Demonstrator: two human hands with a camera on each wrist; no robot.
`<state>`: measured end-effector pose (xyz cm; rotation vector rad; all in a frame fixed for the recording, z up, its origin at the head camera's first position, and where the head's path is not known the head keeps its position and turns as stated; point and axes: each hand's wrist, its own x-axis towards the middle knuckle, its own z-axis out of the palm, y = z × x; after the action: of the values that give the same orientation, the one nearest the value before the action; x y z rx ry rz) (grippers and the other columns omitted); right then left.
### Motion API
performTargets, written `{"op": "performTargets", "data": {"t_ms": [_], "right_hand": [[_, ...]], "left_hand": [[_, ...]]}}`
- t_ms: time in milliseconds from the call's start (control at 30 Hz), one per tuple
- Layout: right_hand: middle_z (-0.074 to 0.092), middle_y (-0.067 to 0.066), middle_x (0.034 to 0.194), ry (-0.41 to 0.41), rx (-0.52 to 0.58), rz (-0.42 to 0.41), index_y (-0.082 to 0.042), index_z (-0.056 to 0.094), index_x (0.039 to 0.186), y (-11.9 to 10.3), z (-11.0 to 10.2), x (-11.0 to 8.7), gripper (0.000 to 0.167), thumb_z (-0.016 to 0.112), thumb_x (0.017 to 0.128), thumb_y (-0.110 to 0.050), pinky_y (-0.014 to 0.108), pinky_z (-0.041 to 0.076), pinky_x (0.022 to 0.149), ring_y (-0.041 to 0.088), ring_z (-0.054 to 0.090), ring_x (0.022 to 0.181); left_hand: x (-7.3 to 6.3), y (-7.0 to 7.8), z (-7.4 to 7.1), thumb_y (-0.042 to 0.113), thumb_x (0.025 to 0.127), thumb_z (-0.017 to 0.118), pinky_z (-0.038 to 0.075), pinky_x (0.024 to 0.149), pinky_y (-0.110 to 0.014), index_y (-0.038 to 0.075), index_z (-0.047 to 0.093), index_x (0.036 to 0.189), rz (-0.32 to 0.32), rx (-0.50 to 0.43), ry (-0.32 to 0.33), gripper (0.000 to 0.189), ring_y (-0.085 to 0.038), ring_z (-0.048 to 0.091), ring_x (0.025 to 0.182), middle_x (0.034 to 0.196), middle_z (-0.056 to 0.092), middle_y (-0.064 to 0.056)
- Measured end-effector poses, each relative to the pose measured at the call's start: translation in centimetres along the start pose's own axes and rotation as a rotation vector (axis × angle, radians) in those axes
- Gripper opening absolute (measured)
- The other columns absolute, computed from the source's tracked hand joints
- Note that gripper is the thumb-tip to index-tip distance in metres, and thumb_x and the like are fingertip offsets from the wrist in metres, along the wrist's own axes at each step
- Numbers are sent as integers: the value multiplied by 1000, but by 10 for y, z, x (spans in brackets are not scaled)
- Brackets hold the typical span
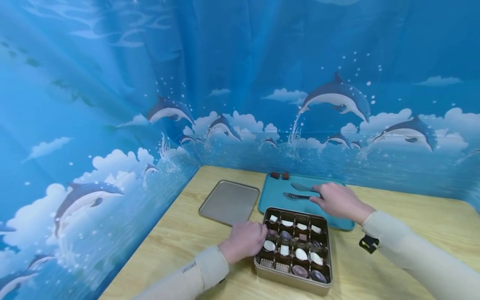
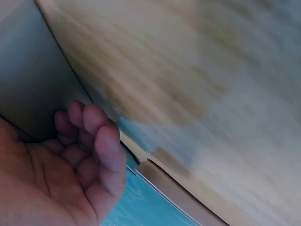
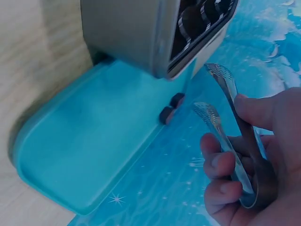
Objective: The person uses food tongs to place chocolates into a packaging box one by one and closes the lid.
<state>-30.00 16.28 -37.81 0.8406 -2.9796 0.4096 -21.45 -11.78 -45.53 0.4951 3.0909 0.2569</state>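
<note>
In the head view my left hand (image 1: pixel 244 240) holds the left rim of a bronze-coloured metal box (image 1: pixel 292 282), its fingers curled at the edge. The left wrist view shows that palm and the bent fingers beside the box wall (image 2: pixel 33 70); the thumb is hidden there. Dividers split the box into compartments with white, brown and dark chocolates (image 1: pixel 300 271). My right hand (image 1: pixel 341 201) grips metal tongs (image 3: pixel 251 136) over a teal tray (image 1: pixel 268 196). The tongs' two tips stand apart with nothing between them. Two dark brown chocolates (image 1: pixel 280 176) lie at the tray's far left corner.
A flat metal lid (image 1: pixel 229 203) lies on the wooden table (image 1: pixel 180 237), left of the tray. The box stands in front of the tray, close to its near edge. A blue dolphin-print curtain (image 1: pixel 240 83) closes off the table's back and left sides.
</note>
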Motion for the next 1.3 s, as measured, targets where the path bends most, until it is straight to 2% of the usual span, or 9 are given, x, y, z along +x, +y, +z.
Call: {"op": "performTargets", "data": {"t_ms": [200,333,433,533,567,767,967,1267,1300], "right_hand": [[53,-1,60,5,-5,27,5,59,135,12,12,30,48,61,101,-29,27,28,40,10,29,38],[61,2,66,-4,-20,57,5,58,136,17,18,46,48,60,102,-29,26,26,38,10,34,38],[72,15,88,-6,-14,85,6,57,136,21,21,56,49,60,102,-29,26,29,39,11,40,40],[69,26,116,-9,-7,111,6,56,137,26,24,64,48,59,103,-28,28,34,41,13,48,43],[68,26,119,-9,-4,119,6,56,138,27,25,67,48,59,102,-27,28,36,41,14,51,44],[72,20,96,-4,-25,119,8,56,136,34,31,82,47,60,102,-25,29,36,40,15,54,46],[71,15,89,-23,-30,147,6,57,136,35,37,92,46,59,102,-25,29,33,40,16,50,46],[72,12,84,-36,-50,180,3,61,134,35,40,101,42,59,102,-24,28,31,39,17,50,44],[73,13,86,-34,-53,179,3,62,132,35,40,102,40,59,102,-24,29,33,39,17,52,45]], "left_hand": [[0,0,1,35,109,29,39,43,-29,21,45,63,-29,-12,-7,51,-12,42,49,56,39,5],[1,0,1,36,109,30,39,43,-30,19,53,68,-23,0,-5,51,-12,44,50,57,42,5],[1,0,2,34,109,31,38,42,-28,17,60,73,-9,-6,-12,49,-11,42,49,58,41,5],[1,1,3,33,109,34,37,40,-27,15,64,81,16,15,-17,45,-11,40,48,58,38,6],[1,1,3,33,109,35,37,39,-26,15,64,81,17,21,-18,45,-10,39,48,57,38,6],[0,1,3,33,109,36,37,40,-28,14,67,85,8,50,-8,44,-11,42,48,57,41,5],[0,2,3,34,108,33,38,41,-31,15,66,81,-18,56,4,47,-14,47,50,60,49,2],[1,2,4,33,108,35,40,42,-30,15,72,99,-5,85,-9,42,-13,49,54,66,55,3],[1,2,4,34,108,34,40,43,-30,15,71,93,-14,72,-11,44,-13,50,54,66,55,3]]}}
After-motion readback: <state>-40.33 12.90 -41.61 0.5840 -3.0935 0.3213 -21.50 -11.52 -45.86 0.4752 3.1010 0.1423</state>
